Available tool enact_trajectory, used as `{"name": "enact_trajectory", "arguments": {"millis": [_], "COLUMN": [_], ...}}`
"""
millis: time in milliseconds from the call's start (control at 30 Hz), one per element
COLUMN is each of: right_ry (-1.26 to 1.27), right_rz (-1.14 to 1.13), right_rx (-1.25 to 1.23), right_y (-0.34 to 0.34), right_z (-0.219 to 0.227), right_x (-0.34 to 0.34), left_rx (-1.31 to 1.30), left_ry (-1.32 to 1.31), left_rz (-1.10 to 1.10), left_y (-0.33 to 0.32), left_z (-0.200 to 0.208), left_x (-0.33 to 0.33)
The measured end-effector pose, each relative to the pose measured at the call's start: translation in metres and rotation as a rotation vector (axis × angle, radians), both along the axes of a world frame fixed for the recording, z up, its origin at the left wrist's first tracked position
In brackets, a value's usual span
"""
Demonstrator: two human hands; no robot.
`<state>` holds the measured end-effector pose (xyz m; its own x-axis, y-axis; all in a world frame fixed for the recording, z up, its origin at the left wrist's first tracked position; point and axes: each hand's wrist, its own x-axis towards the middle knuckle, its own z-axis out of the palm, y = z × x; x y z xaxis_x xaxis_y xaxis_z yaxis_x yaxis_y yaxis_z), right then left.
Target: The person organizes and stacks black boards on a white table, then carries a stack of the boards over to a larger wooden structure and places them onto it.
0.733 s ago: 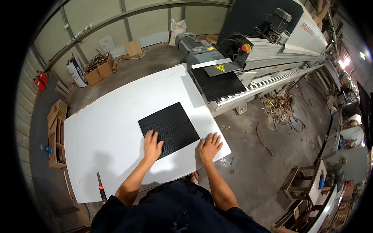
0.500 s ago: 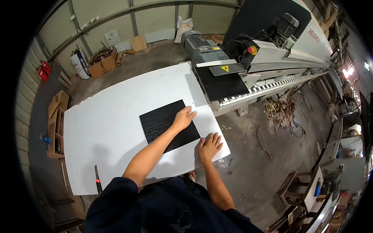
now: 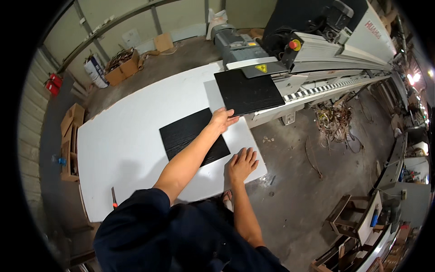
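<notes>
White table (image 3: 122,122) seemingly braces my splayed right grip (image 3: 242,169); left grip (image 3: 222,119) pinches farther black panel (image 3: 250,93) by one corner.

Three o'clock: heap of tangled strips (image 3: 334,124). Four: wooden stand (image 3: 366,216). Ten: open cardboard box (image 3: 124,70). Twelve: pale sack (image 3: 216,19).

Lamps (image 3: 413,78) glare at your far right. Soft shadows cross your white tabletop (image 3: 108,145). Fisheye curvature bends the dark-rimmed view.
</notes>
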<state>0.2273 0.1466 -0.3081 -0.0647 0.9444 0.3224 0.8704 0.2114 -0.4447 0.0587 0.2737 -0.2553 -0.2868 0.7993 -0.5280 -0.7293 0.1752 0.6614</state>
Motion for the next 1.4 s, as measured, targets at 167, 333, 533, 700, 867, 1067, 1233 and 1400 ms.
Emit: {"name": "enact_trajectory", "arguments": {"millis": [167,333,533,700,867,1067,1233,1400], "right_ry": [-0.038,-0.058,0.142,0.052,0.026,0.026,0.032,0.085], "right_rz": [0.013,0.07,0.523,0.726,0.818,0.754,0.719,0.72], "right_rx": [-0.008,-0.017,0.033,0.0,-0.131,-0.168,-0.067,-0.04], "right_y": [0.001,0.001,0.014,0.04,0.055,0.034,0.016,0.016], "right_z": [-0.004,-0.008,-0.01,-0.003,0.011,0.015,0.006,0.004], "right_x": [-0.002,-0.002,0.006,0.01,-0.006,-0.016,-0.012,-0.017], "left_rx": [0.114,-0.035,-0.309,-0.448,-0.406,-0.414,-0.462,-0.464], "left_ry": [0.043,0.174,0.473,1.537,1.652,1.713,1.726,1.708], "left_rz": [-0.016,0.063,0.044,-0.115,-0.134,-0.022,-0.063,-0.047], "left_y": [-0.145,-0.263,-0.305,-0.316,-0.32,-0.312,-0.311,-0.315], "left_z": [0.012,0.018,-0.009,-0.015,-0.028,-0.037,-0.03,-0.035], "left_x": [-0.037,-0.051,-0.045,-0.028,-0.029,-0.05,-0.062,-0.067]}}
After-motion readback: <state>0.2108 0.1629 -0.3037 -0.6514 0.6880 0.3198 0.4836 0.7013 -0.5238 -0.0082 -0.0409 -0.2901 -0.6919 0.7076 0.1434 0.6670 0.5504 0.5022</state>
